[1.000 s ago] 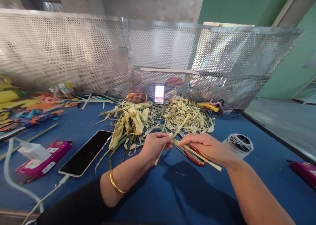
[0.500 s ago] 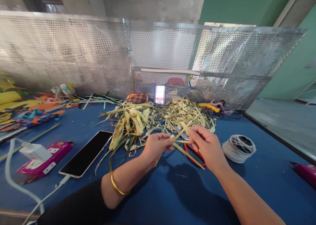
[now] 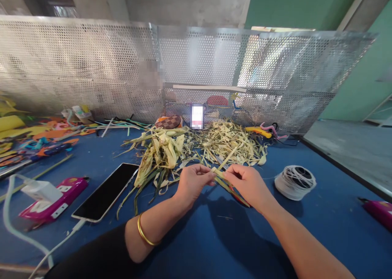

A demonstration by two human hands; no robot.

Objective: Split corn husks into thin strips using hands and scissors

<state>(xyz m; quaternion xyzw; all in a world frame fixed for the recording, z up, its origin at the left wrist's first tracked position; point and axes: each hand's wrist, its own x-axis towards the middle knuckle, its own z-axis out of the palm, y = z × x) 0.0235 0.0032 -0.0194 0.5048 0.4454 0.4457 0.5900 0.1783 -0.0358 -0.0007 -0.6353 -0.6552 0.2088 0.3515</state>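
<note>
Over the blue table, my left hand (image 3: 193, 184) pinches a small bunch of pale green corn husk strips (image 3: 229, 158) between thumb and fingers. My right hand (image 3: 245, 184) is closed in a pinch on the same strips, close beside the left fingertips. One strip sticks up and away between the hands, while others slant down under the right hand. Behind and below the right hand, red-handled scissors (image 3: 236, 195) are mostly hidden. A heap of shredded husk strips (image 3: 234, 138) lies beyond the hands, and whole husks (image 3: 162, 150) are piled to its left.
A phone (image 3: 105, 192) on a cable and a magenta power strip (image 3: 56, 199) lie at left. To the right stands a spool of white string (image 3: 295, 182). Colourful scraps (image 3: 45, 136) cover the far left. A perforated metal screen (image 3: 122, 71) borders the table's back.
My right hand has moved left and in against my left hand, and its grip on the strips is nearer the left fingertips. The scissors are more covered now.
</note>
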